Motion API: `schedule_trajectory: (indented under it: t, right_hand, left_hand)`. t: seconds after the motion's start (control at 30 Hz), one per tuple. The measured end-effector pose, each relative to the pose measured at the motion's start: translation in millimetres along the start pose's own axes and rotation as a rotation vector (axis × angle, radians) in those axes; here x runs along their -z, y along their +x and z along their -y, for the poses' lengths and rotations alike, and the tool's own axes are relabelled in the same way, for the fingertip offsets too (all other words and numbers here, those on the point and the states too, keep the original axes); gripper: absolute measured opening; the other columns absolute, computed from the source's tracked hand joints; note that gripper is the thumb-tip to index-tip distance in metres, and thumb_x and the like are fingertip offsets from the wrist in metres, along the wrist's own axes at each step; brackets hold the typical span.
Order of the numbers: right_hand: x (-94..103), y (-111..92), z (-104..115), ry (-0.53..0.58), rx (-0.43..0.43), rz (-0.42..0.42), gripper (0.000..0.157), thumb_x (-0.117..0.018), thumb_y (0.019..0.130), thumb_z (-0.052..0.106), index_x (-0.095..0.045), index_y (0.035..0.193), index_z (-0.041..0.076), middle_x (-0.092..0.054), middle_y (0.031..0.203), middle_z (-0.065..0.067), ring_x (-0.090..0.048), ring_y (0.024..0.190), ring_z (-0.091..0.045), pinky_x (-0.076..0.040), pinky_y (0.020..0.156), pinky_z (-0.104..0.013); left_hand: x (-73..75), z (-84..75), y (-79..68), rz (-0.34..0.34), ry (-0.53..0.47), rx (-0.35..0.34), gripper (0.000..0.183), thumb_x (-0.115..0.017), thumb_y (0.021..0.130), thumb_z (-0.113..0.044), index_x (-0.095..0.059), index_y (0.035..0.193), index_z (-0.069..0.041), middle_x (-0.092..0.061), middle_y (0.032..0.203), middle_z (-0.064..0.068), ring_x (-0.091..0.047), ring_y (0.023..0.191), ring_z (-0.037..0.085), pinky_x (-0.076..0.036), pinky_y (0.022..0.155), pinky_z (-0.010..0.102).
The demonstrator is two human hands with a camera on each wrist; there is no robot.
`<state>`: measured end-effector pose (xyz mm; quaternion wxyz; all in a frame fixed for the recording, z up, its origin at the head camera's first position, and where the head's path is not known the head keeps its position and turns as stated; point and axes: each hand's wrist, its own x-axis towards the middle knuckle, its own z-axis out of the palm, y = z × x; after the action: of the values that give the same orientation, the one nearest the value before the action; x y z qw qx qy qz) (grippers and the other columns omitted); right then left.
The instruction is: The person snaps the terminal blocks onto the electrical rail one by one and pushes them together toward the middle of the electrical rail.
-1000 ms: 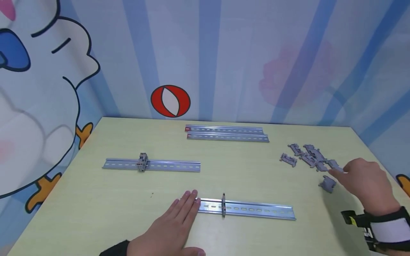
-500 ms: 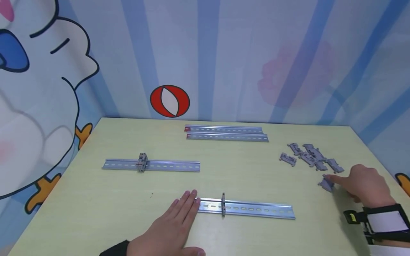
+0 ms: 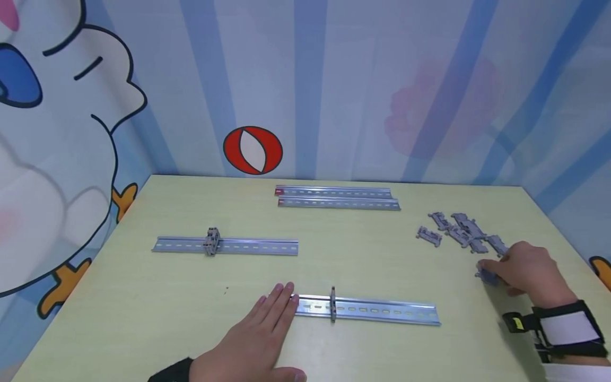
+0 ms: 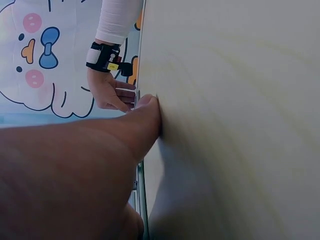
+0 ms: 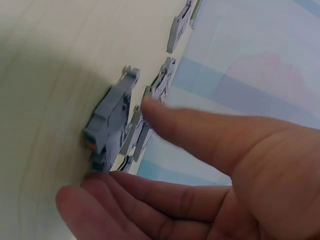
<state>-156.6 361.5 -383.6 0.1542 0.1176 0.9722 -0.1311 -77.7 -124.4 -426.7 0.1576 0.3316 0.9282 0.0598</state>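
The loosely spread right hand is bracketing a terminal block that might slip if pinched off-centre, the left hand lying flat on a DIN rail.

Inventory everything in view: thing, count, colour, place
Table: 1, pale yellow, beneath
Backdrop: 1, blue, cartoon, behind
Back rails: 2, silver, rear
Left rail: 1, silver, mid-left
Block stack: 1, grey, on left rail
Front rail: 1, silver, front
Thin block: 1, grey, on front rail
Loose blocks: about 7, grey, right
Separate block: 1, grey, before those
Wristbands: 2, mostly black, wrists
Sleeve: 1, white, right forearm
Left grip: 1, flat, front rail's left end
Right grip: 1, at separate block
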Motion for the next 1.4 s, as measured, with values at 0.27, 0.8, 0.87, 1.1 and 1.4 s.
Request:
schedule_trajectory:
  t: [0.27,0.8,0.87,1.1,1.4]
  right_hand:
    - [2.8,5.0,2.4,-0.020,0.015,0.043,0.057,-0.072,0.085,0.033,-0.066,0.107,-0.019,-0.071,0.088,-0.030,-0.069,0.068,-0.031,-0.053,0.055,-0.039]
    - [4.6,4.0,-0.5,0.012,0.052,-0.069,0.052,-0.083,0.073,0.032,-0.069,0.098,-0.012,-0.070,0.093,-0.030,-0.064,0.073,-0.034,-0.049,0.052,-0.036]
    - [4.1,3.4,0.4,0.017,0.046,-0.087,0.045,-0.082,0.074,0.029,-0.070,0.094,-0.009,-0.070,0.089,-0.028,-0.063,0.069,-0.031,-0.047,0.050,-0.034]
    - [4.6,-1.4,6.1,0.009,0.021,-0.135,0.031,-0.078,0.078,0.022,-0.071,0.090,-0.007,-0.071,0.082,-0.024,-0.062,0.060,-0.026,-0.046,0.045,-0.033]
    - [6.7,-17.2,23.8,0.023,0.154,-0.238,0.027,-0.074,0.082,0.019,-0.076,0.091,-0.007,-0.074,0.086,-0.027,-0.064,0.063,-0.027,-0.046,0.046,-0.030]
  left_hand:
    - [-2.7,0.3,1.0,0.000,-0.012,0.004,0.113,-0.031,0.078,-0.087,-0.012,0.158,-0.009,-0.002,0.168,0.009,-0.006,0.153,0.028,-0.022,0.121,0.051]
    - [-3.3,2.0,1.7,0.016,-0.035,0.012,0.114,-0.028,0.077,-0.089,-0.012,0.159,-0.011,-0.001,0.168,0.007,-0.004,0.153,0.027,-0.020,0.122,0.050]
    - [-3.1,1.8,1.4,0.013,-0.040,0.012,0.114,-0.029,0.077,-0.088,-0.012,0.159,-0.011,-0.002,0.168,0.008,-0.004,0.153,0.027,-0.020,0.122,0.050]
    - [-1.4,0.8,1.0,0.008,-0.011,0.003,0.113,-0.029,0.078,-0.088,-0.012,0.158,-0.010,-0.001,0.168,0.008,-0.005,0.153,0.028,-0.021,0.121,0.051]
    - [-0.1,0.0,1.2,0.009,-0.016,0.008,0.112,-0.030,0.079,-0.087,-0.012,0.158,-0.010,-0.001,0.168,0.009,-0.005,0.153,0.028,-0.021,0.121,0.051]
